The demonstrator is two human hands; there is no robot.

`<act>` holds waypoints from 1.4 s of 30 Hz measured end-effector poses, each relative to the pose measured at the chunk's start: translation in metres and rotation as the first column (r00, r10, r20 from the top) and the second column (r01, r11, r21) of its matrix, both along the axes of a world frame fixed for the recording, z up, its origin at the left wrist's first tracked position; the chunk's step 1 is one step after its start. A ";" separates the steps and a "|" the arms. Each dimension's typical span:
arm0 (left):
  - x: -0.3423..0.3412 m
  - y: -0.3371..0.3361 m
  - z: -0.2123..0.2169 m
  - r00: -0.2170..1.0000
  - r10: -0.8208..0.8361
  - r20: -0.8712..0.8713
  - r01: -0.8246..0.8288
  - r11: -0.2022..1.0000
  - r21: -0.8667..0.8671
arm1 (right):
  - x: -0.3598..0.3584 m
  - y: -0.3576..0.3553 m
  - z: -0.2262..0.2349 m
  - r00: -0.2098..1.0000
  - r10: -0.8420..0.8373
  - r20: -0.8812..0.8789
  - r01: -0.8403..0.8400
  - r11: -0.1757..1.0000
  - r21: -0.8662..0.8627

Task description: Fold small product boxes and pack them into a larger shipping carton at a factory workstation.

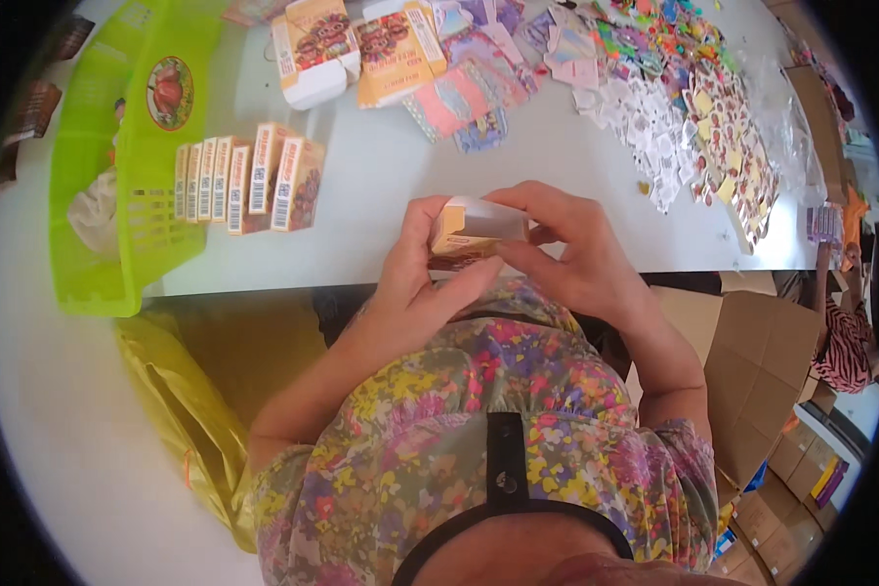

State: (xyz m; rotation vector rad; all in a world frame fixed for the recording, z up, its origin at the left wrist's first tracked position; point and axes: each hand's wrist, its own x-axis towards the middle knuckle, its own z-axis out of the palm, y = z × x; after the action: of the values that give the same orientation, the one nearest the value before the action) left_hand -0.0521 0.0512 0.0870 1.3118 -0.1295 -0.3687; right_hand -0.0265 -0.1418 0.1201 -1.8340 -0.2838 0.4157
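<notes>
Both hands' fingers curl closed around 1 small orange carton.

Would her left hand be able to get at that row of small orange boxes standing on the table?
Probably yes: bare table lies between the left hand and the row of boxes, but it's busy holding a small carton.

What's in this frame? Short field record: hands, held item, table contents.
left hand: grips small orange carton from its left side
right hand: fingers on the carton's open white flap
row of cartons: upright, side by side on white table
green basket: table's left edge
sticker pile: far right of table
cardboard boxes: floor, right
</notes>
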 end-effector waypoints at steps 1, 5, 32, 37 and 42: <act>0.003 0.002 -0.001 1.000 0.008 0.016 -0.008 1.000 -0.005 | 0.005 0.003 0.000 0.998 0.065 0.023 -0.064 0.997 -0.039; 0.010 0.008 -0.008 0.966 0.112 -0.232 -0.162 0.964 -0.211 | 0.052 -0.002 -0.018 0.962 0.114 -0.249 -0.050 0.967 0.251; 0.021 0.036 -0.033 0.908 0.107 0.404 -0.197 0.963 0.186 | 0.109 0.012 -0.099 0.753 -0.138 0.644 0.459 0.811 -0.362; 0.020 0.024 -0.019 0.949 0.216 0.229 -0.255 0.954 0.158 | 0.106 -0.005 -0.090 0.707 -0.171 0.686 0.354 0.926 -0.134; 0.028 0.017 -0.015 0.961 0.225 0.161 -0.263 0.922 0.283 | 0.084 -0.018 -0.050 0.832 -0.387 0.398 0.348 0.922 0.169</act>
State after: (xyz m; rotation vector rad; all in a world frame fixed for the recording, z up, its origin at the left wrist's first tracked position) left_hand -0.0238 0.0679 0.0723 1.6345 -0.0127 -0.0922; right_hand 0.0579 -0.1597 0.0698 -1.8239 -0.2311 -0.2724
